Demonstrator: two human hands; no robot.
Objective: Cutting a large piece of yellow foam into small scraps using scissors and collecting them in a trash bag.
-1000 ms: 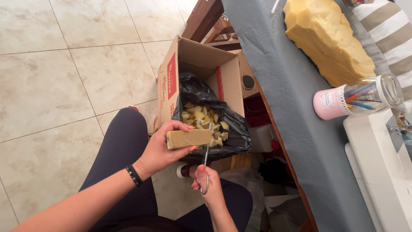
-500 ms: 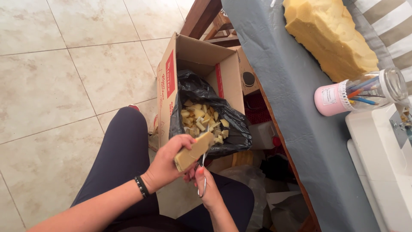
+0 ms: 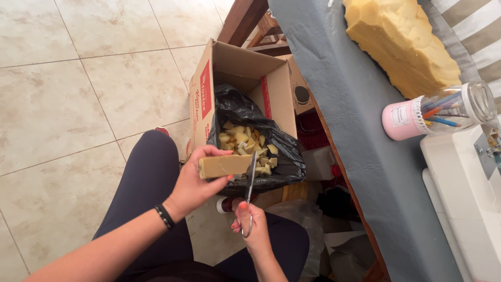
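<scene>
My left hand (image 3: pixel 195 180) grips a tan strip of foam (image 3: pixel 225 166), held level over my lap. My right hand (image 3: pixel 252 225) holds a pair of scissors (image 3: pixel 250 180) by the handles, blades pointing up and meeting the strip's right end. Just beyond them stands an open cardboard box (image 3: pixel 235 62) lined with a black plastic bag (image 3: pixel 284 151). Several small yellow foam pieces (image 3: pixel 245 141) lie inside the bag.
A table under a grey cloth (image 3: pixel 344 104) runs along the right. On it sit a big yellow foam block (image 3: pixel 402 42), a pink jar of pens (image 3: pixel 438 112) and a white machine (image 3: pixel 464 198). Beige tiled floor (image 3: pixel 68 94) lies left.
The foam strip was tilted up half a second ago; my left hand has now brought it level again, and the scissors have risen to its right end.
</scene>
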